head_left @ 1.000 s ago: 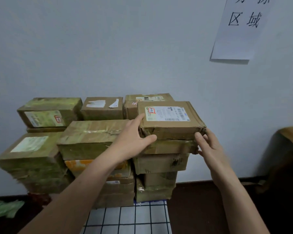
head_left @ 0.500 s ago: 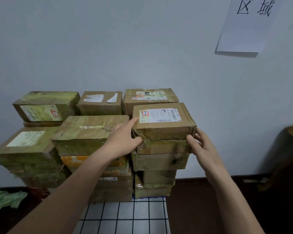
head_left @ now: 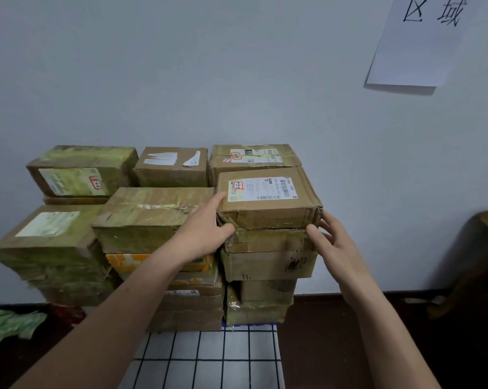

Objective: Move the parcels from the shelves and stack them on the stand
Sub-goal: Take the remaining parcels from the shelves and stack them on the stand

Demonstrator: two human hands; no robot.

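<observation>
A brown parcel with a white barcode label lies on top of the right-hand stack of parcels. My left hand grips its front left corner, index finger on the top face and thumb on the front. At the front right corner is my right hand, thumb at the seam under the parcel and fingers along its right side. The stacks stand on a stand covered by a white cloth with a dark grid.
Taped parcels fill the left: a long one beside my left hand and several behind. The wall stands directly behind, with a paper sign. Green plastic lies on the dark floor at left. A brown object sits at right.
The labelled parcel has come down a little and settled on the right-hand stack, uncovering more of the parcel behind it. Both hands have stayed at its front corners.
</observation>
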